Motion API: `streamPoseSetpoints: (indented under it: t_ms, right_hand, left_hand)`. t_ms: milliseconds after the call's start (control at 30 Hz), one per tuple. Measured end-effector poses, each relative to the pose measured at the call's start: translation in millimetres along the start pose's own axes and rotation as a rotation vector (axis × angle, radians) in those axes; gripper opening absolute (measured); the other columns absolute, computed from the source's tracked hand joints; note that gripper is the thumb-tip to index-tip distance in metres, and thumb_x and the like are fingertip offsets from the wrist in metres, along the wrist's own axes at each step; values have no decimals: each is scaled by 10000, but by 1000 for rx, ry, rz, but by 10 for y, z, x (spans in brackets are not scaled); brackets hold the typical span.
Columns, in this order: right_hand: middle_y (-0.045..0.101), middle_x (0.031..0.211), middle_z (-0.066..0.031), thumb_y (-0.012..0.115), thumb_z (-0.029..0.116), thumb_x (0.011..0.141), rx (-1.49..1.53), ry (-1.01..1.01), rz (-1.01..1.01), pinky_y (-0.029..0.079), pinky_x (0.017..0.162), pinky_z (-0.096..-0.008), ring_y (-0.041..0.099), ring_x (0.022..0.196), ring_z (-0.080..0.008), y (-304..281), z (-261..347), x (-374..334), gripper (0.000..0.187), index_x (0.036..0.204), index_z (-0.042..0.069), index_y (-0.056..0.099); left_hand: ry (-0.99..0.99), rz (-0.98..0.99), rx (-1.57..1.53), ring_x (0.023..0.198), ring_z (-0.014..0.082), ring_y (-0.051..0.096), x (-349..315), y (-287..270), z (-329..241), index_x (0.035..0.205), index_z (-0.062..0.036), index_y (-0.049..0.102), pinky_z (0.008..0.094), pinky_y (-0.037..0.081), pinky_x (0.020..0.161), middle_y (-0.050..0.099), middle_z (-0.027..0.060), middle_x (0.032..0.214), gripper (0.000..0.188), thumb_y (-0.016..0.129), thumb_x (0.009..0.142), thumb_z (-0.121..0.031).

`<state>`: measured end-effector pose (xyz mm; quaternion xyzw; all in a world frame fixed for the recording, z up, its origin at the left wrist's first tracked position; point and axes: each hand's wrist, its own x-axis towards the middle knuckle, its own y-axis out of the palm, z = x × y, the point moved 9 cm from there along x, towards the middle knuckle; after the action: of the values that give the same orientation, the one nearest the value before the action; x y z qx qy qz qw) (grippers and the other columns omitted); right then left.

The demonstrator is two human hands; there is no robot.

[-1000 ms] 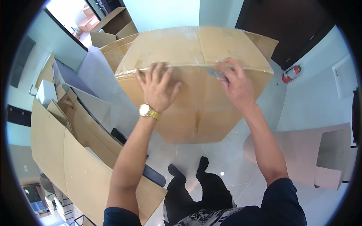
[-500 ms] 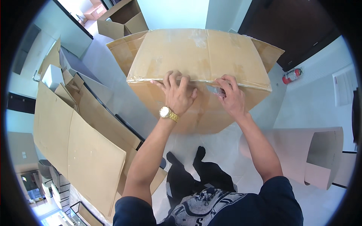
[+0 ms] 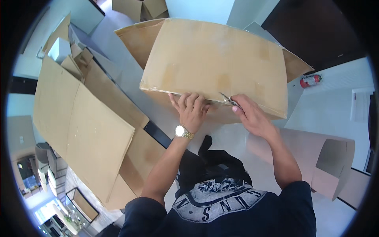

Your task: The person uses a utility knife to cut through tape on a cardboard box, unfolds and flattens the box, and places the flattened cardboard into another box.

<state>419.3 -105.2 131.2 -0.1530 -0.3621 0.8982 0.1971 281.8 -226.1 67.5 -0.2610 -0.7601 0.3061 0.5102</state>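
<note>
A large cardboard box (image 3: pixel 215 59) stands in front of me, its top flaps closed. My left hand (image 3: pixel 190 110), with a gold watch on the wrist, presses flat against the box's near top edge. My right hand (image 3: pixel 250 114) grips a small metal blade tool (image 3: pixel 228 100) whose tip touches that same near edge, just right of the left hand's fingers. Both forearms reach up from the lower part of the picture.
Flattened cardboard sheets (image 3: pixel 79 118) lean at my left. A pinkish cardboard piece (image 3: pixel 319 154) lies at the right. A red fire extinguisher (image 3: pixel 310 80) sits by a dark door at the far right. More open boxes (image 3: pixel 136 8) stand at the back.
The view has tilted so the box top fills more of the picture. Both hands slid down to the box's near top edge, closer together, with the blade now at that edge.
</note>
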Motion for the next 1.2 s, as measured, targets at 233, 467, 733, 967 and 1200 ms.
streamPoseSetpoints:
  t_ms: [233,467,733,967,1200]
  right_hand:
    - [657,991,-230,526,146,1031,-230,-77,99,502,786,-511,643,903,-444,421,311,-12,280,1280,29,580]
    - [677,928,-191,503,91,957,-417,-146,209,547,751,-517,679,844,-417,743,432,-101,402,1352,120,572]
    - [673,905,-179,496,66,943,-502,-108,201,552,713,-507,685,799,-407,668,486,-8,429,1358,137,577]
    - [681,876,-165,507,54,922,-620,-147,211,560,706,-474,698,769,-375,584,537,11,405,1316,101,585]
    - [692,781,-109,575,76,881,-792,-214,271,565,681,-407,722,755,-311,633,823,124,161,1022,58,652]
  left_hand:
    - [-299,-19,-104,1383,405,338,-382,-531,414,1226,-83,608,636,160,1186,477,172,1433,628,849,758,-427]
    - [-483,-32,-72,1538,499,49,-415,-734,978,1389,-115,574,612,150,1215,198,242,1665,623,754,851,-372]
    - [-515,7,-90,1543,503,10,-465,-636,986,1389,-122,570,619,127,1219,205,232,1661,629,746,851,-398]
    - [-570,63,-108,1530,545,-87,-469,-556,997,1435,-141,508,798,105,1116,154,250,1664,836,778,773,-574]
    - [-607,85,-45,1539,515,-58,-482,-546,985,1448,-124,490,716,104,1169,154,214,1671,929,809,732,-622]
